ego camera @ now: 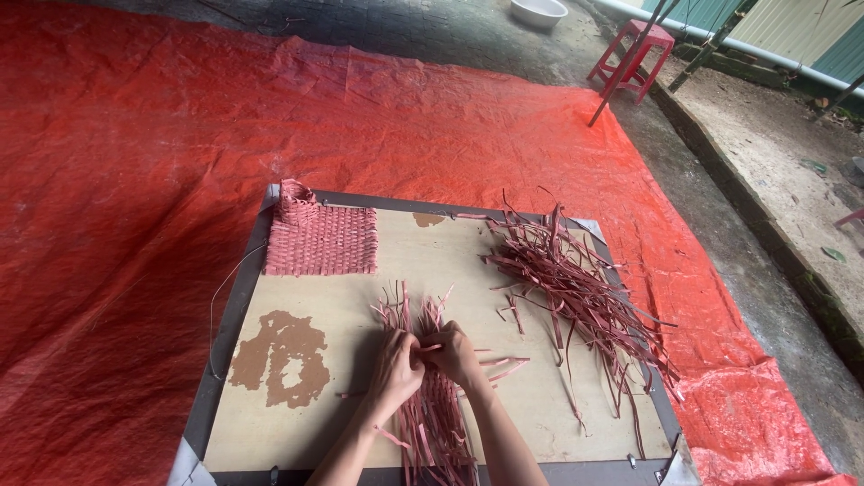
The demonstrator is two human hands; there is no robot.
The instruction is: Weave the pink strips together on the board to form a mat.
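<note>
My left hand [393,367] and my right hand [453,353] meet over a partly woven piece of pinkish-red strips [430,409] lying on a wooden board [297,297]. Both hands pinch strips at the piece's upper end, where loose ends [409,310] fan out toward the far side. A finished woven mat [319,238] of the same strips lies at the board's far left corner. A loose pile of strips [576,288] lies on the board's right side, within reach of my right hand.
The board has a grey frame [225,333] and rests on a large red tarpaulin [135,180] spread over concrete ground. A red plastic stool [633,58] and a white basin [538,11] stand at the far side. A thin wire [216,306] curls off the board's left edge.
</note>
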